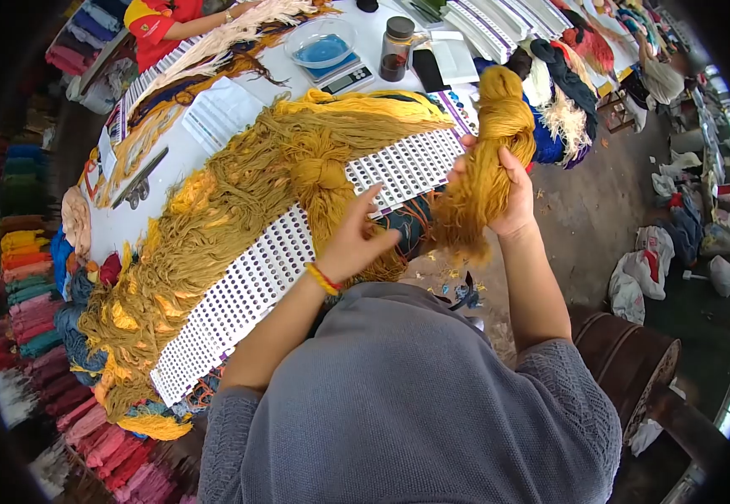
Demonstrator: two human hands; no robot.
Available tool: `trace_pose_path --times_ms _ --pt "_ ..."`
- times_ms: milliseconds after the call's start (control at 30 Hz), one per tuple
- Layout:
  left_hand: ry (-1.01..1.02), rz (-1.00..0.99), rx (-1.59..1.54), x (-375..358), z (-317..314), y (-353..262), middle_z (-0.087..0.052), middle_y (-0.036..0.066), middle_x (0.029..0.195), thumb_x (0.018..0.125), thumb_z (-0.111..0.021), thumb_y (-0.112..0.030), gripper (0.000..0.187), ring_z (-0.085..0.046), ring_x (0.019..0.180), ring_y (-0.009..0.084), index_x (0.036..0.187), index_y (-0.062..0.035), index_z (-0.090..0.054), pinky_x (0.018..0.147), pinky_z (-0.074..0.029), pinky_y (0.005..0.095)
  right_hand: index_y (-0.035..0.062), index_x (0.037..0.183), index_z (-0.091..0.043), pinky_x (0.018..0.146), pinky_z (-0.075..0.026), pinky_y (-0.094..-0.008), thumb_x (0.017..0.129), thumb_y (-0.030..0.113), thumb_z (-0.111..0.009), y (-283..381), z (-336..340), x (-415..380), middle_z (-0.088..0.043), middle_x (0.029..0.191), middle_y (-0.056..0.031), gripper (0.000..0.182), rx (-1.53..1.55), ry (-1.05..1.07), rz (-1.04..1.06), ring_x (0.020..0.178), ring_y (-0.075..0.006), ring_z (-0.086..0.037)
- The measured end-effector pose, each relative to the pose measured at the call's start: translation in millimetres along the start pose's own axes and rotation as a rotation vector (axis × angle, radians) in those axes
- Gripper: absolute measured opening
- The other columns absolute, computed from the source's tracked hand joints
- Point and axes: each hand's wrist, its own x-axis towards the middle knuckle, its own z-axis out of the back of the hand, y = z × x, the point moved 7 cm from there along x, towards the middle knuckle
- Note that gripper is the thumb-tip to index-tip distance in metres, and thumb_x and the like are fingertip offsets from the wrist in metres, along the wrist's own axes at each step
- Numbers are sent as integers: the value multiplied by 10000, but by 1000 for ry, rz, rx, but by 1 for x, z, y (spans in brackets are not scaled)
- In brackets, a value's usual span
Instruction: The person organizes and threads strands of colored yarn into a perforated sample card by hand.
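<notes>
My right hand [514, 200] is wrapped round the lower part of a mustard-yellow skein of yarn [506, 113], held up at the right beside the table. The skein is knotted near its top, and loose strands hang from its bottom. My left hand [355, 242], with a yellow and red bracelet at the wrist, hovers with thumb and fingers apart and nothing visible between them. Just beyond it lies a knotted golden-brown yarn bundle [321, 175] across white shade cards [252, 281] with rows of dark dots. A wide heap of olive-gold yarn [239, 189] spreads behind the cards.
At the table's back are a digital scale [348, 77] with a clear bowl [320, 44], a dark-lidded jar [396, 50] and printed sheets [220, 113]. A person in a red shirt [163, 29] works across the table. A rusty drum [621, 357] stands at my right.
</notes>
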Motion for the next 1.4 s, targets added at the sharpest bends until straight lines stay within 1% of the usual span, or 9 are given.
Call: trace_pose_path --times_ms 133,433,533,600,700,833,1033,1233,1400 --pt "-129 -420 462 9 -12 -57 -389 202 1232 666 -683 -319 808 -392 1136 319 1276 7 -265 867 -379 386 15 1196 -371 909 -372 -407 793 275 -490 -26 -43 8 -454 1183 -178 494 41 109 -11 1082 -296 -455" --pt "173 58 -198 -26 -16 28 -592 92 970 814 -544 -171 352 -577 833 178 1120 -8 -477 719 -450 265 -34 1200 -355 905 -361 -376 760 256 -494 -1 -62 5 -485 1147 -189 545 -534 -8 245 1056 -272 -472" --pt "-89 283 -903 -54 42 67 -540 69 1078 837 -519 -129 350 -523 983 148 1171 -50 -455 843 -420 278 -29 1171 -332 766 -410 -361 784 301 -482 -16 -86 3 -520 818 -128 530 -317 183 159 804 -260 -524" --pt "-293 61 -596 -67 92 51 -513 80 1121 832 -524 -126 382 -490 1031 151 1192 -42 -429 871 -398 274 -24 1079 -415 717 -436 -323 804 270 -468 -44 -97 15 -537 843 -127 406 -290 384 66 779 -236 -531" --pt "-292 -205 22 -97 109 -40 -444 111 1190 750 -645 -205 559 -416 1116 190 1213 -12 -397 937 -328 310 -3 948 -507 723 -438 -299 769 127 -574 -107 -127 17 -545 872 -74 231 -985 118 29 817 -184 -534" --pt "-708 -320 -251 -150 137 -57 -475 99 1109 674 -709 -188 681 -506 942 164 1218 -18 -337 819 -413 282 73 956 -555 708 -437 -380 607 194 -680 -201 -233 4 -558 900 -125 389 -1786 773 617 829 -311 -535" --pt "-851 -304 -943 -276 209 -6 -517 137 1129 828 -399 -218 403 -490 1042 224 1134 39 -457 905 -373 352 19 951 -525 699 -420 -297 734 190 -627 -326 -263 -2 -532 812 -116 294 -1225 970 -204 769 -234 -525" --pt "-902 -451 -1120 -410 280 5 -430 190 1220 783 -419 -302 541 -386 1161 300 1197 42 -371 980 -291 411 95 791 -545 646 -334 -359 579 94 -584 -377 -364 -23 -525 729 -63 216 -1445 868 800 688 -251 -479" --pt "-1015 -563 -1037 -507 332 8 -435 191 1213 756 -449 -329 599 -386 1154 318 1248 -10 -328 962 -302 452 111 813 -539 643 -330 -362 621 142 -547 -461 -398 -13 -565 764 -43 195 -1981 883 706 757 -230 -532"
